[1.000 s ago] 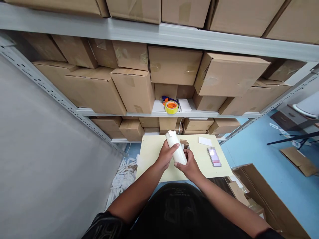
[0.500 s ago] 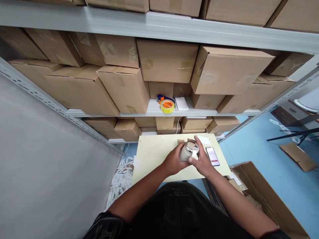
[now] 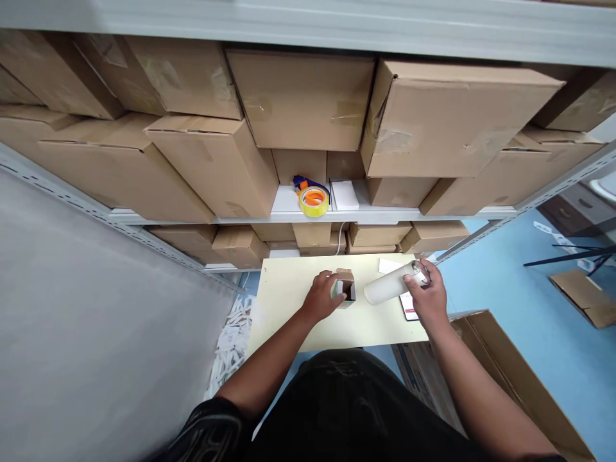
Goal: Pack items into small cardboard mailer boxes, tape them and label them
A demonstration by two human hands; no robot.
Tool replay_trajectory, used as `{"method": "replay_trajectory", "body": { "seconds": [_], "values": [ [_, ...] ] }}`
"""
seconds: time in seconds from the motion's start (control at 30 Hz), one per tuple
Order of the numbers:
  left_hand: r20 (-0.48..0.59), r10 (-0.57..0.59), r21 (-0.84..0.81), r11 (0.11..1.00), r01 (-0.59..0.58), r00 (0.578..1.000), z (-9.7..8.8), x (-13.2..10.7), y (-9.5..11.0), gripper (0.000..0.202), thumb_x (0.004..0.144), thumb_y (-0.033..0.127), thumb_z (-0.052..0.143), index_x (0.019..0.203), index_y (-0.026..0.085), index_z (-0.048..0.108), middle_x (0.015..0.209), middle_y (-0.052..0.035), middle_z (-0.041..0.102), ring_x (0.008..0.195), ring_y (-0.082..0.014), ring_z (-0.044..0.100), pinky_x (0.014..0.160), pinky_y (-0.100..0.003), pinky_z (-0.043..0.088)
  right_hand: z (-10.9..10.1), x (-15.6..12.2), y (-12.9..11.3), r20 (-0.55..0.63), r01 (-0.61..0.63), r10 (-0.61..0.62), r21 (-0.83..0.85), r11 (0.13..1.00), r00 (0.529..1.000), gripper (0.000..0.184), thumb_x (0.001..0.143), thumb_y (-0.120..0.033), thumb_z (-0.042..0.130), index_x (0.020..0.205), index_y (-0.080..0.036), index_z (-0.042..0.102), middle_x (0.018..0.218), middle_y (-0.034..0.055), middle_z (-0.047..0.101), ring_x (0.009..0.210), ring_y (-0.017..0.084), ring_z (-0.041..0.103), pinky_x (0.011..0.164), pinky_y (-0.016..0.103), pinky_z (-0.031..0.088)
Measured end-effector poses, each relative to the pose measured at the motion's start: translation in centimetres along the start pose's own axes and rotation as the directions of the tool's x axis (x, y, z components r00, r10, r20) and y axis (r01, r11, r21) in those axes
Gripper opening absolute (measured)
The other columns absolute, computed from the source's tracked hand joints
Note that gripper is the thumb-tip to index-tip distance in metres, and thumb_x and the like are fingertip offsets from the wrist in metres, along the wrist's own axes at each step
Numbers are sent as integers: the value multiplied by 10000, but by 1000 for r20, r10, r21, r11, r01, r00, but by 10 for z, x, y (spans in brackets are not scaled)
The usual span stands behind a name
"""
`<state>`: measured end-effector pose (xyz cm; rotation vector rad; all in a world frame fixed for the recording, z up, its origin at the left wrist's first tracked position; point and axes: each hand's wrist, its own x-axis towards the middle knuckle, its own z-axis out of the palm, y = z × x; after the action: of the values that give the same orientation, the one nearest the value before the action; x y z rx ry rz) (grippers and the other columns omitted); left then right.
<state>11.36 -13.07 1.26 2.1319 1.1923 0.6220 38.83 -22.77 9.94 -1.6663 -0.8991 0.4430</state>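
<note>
My left hand [image 3: 323, 298] is closed on the left side of a small carton [image 3: 347, 298], which stands on the pale tabletop [image 3: 289, 301] with its top flap raised and its dark inside showing. My right hand [image 3: 429, 294] grips a frosted white bottle [image 3: 387, 287] near its shiny, clear-looking cap end. The bottle is tilted nearly flat above the table, its base pointing left at the carton and apart from it. Under the bottle and right hand, a phone [image 3: 409, 308] is partly covered.
Cardboard boxes [image 3: 303, 96] fill the shelves ahead. A yellow tape roll [image 3: 314, 202] and a white paper stack [image 3: 344, 195] lie on the middle shelf. White paper strips [image 3: 231, 340] heap at the floor's left. A large open carton [image 3: 510, 372] stands right of the table.
My left hand has let go of the bottle and taken hold of the small carton. My right hand has carried the bottle to the right and tipped it over. The view has shifted closer to the shelves.
</note>
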Motion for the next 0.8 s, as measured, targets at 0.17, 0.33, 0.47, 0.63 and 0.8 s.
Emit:
{"method": "replay_trajectory", "body": {
  "seconds": [0.17, 0.33, 0.47, 0.63, 0.8],
  "values": [
    [36, -165, 38, 986, 164, 986, 17, 7, 6, 573, 808, 296, 720, 1358, 244, 566, 1304, -106, 563, 1116, -285, 605, 911, -399, 531, 31, 10, 4, 63, 42, -44, 39, 998, 997, 779, 739, -544, 810, 1372, -174, 547, 1306, 157, 642, 1143, 280, 629, 1013, 444, 495],
    [59, -361, -139, 920, 365, 931, 17, 9, -5, 368, 854, 176, 602, 1219, 217, 600, 852, -3, 650, 765, -181, 634, 698, -280, 468, 66, 12, 15, 195, 69, -67, 0, 998, 979, 754, 769, -546, 783, 1386, -190, 536, 1273, 132, 648, 1076, 259, 641, 960, 427, 530],
    [88, -431, -294, 850, 437, 898, 25, 1, -18, 262, 867, 195, 602, 1125, 237, 602, 786, 31, 653, 689, -152, 632, 635, -250, 442, 83, 10, 23, 332, 162, -120, -102, 981, 936, 731, 790, -534, 768, 1397, -201, 535, 1249, 128, 649, 1027, 262, 643, 918, 432, 551],
    [122, -491, -459, 743, 488, 862, 36, -5, -21, 280, 830, 177, 619, 1102, 234, 585, 752, 47, 662, 630, -137, 642, 613, -245, 464, 97, -2, 32, 475, 374, -239, -214, 902, 847, 667, 838, -489, 741, 1407, -219, 523, 1219, 127, 639, 1046, 285, 643, 923, 453, 550],
    [169, -517, -581, 636, 508, 839, 40, -7, -18, 330, 786, 127, 624, 1096, 227, 572, 737, 54, 652, 611, -127, 634, 606, -240, 486, 115, -20, 57, 597, 534, -287, -286, 796, 749, 578, 861, -435, 735, 1354, -204, 540, 1131, 132, 648, 1037, 315, 623, 909, 471, 529]
  ]
}}
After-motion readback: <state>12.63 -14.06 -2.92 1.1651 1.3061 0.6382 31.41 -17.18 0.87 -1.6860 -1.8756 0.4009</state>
